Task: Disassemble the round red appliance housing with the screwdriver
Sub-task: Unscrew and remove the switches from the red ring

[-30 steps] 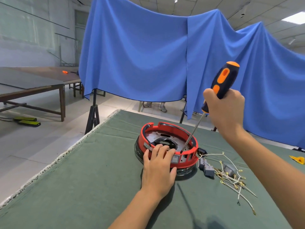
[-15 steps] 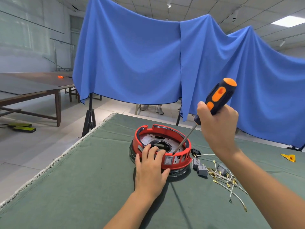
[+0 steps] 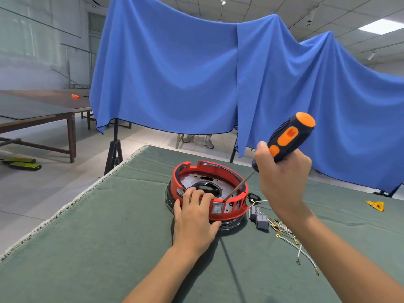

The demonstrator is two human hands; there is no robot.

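Observation:
The round red appliance housing (image 3: 218, 171) sits upside down on the green table cover (image 3: 109, 226), its metal plate and dark centre showing inside the ring. My left hand (image 3: 194, 217) grips the near rim, fingers curled over the edge into the housing. My right hand (image 3: 282, 182) holds the black and orange screwdriver (image 3: 288, 136) by the handle, raised to the right of the housing. The thin shaft slants down and left, with its tip inside the ring by the near right wall, above a grey switch (image 3: 217, 208).
Grey connector blocks (image 3: 259, 217) and white wires with brass terminals (image 3: 290, 239) lie right of the housing. A yellow scrap (image 3: 376, 205) lies at the far right. A blue cloth (image 3: 196, 73) hangs behind the table; wooden tables (image 3: 32, 114) stand at left.
The view has tilted up slightly, so housing and hands sit lower in the frame. Both hands keep their grips; the screwdriver tip stays inside the ring.

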